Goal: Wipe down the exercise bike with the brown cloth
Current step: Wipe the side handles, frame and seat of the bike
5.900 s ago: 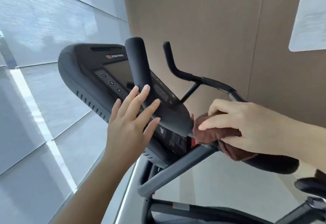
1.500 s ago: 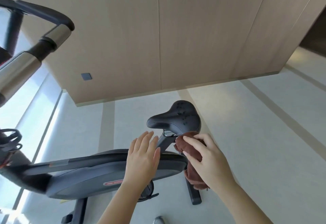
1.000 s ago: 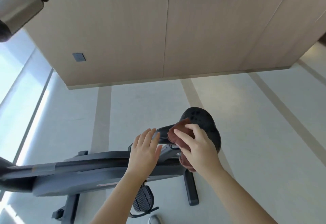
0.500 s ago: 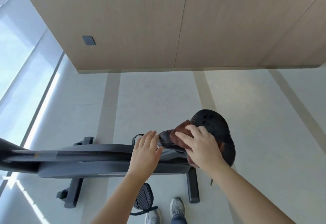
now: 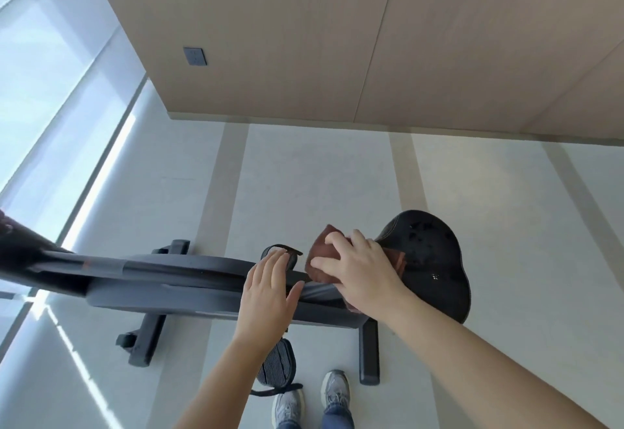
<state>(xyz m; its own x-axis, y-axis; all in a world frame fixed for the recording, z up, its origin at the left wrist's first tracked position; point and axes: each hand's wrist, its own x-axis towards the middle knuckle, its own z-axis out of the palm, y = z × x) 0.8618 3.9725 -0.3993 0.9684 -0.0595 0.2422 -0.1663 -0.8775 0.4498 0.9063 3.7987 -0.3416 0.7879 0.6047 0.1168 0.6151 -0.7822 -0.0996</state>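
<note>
I look straight down on the dark grey exercise bike (image 5: 169, 280), its long body running left to right across the floor. The black saddle (image 5: 435, 260) sits at the right end. My right hand (image 5: 358, 270) presses the brown cloth (image 5: 324, 249) onto the narrow front of the saddle; the cloth bunches under my fingers and a corner sticks out toward the saddle. My left hand (image 5: 270, 290) hovers flat, fingers apart, over the frame just left of the cloth, holding nothing.
A pedal (image 5: 278, 366) with a strap hangs below the frame near my grey shoes (image 5: 309, 401). Two black floor stabilisers (image 5: 369, 351) stick out toward me. A wooden panel wall (image 5: 371, 40) stands beyond the bike; a window (image 5: 44, 74) runs along the left.
My view swung from the handlebars and console down to the saddle. The right hand carried the cloth from under the saddle onto its front. The left hand stayed open beside it.
</note>
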